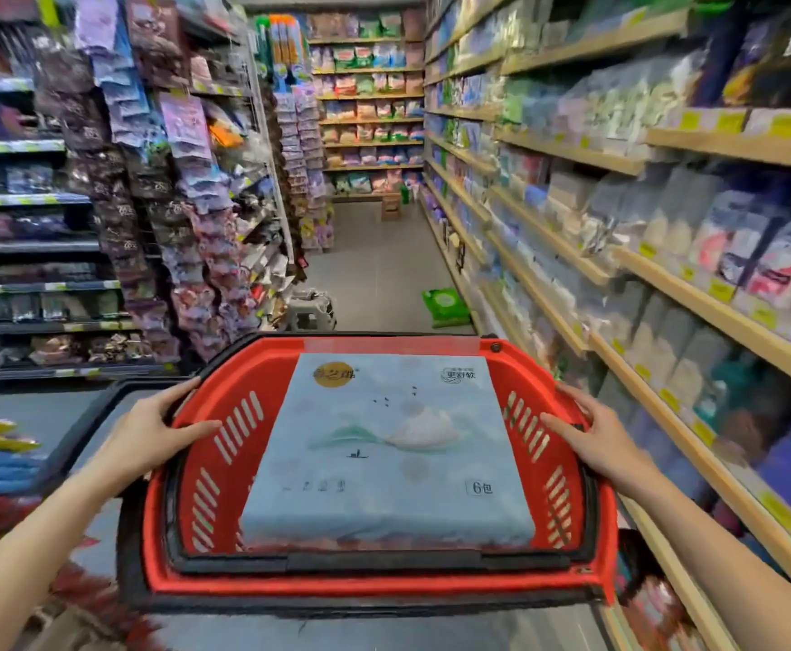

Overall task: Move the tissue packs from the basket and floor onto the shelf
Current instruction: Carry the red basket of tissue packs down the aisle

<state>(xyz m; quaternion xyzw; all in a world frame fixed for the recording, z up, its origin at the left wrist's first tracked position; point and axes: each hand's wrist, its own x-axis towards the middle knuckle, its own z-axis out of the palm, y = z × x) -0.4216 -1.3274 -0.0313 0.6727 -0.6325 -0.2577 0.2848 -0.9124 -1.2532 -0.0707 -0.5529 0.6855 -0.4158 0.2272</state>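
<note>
Keep the red shopping basket (pixel 384 587) level and carry it close to the wooden shelf (pixel 694 298) on the right of the frame before you let go, so the load doesn't slide. Set it down first; both hands are busy.

Your left hand (pixel 163 429) grips the basket's left rim, fingers curled over the edge and reaching inside. Your right hand (pixel 586 429) clasps the right rim the same way. Neither touches a pack.

The pale blue tissue pack (pixel 384 448) lies flat in the basket at lower centre, filling most of it. A green tissue pack (pixel 445 305) sits on the floor (pixel 384 265) above the basket, right of centre, near the shelf base.
</note>
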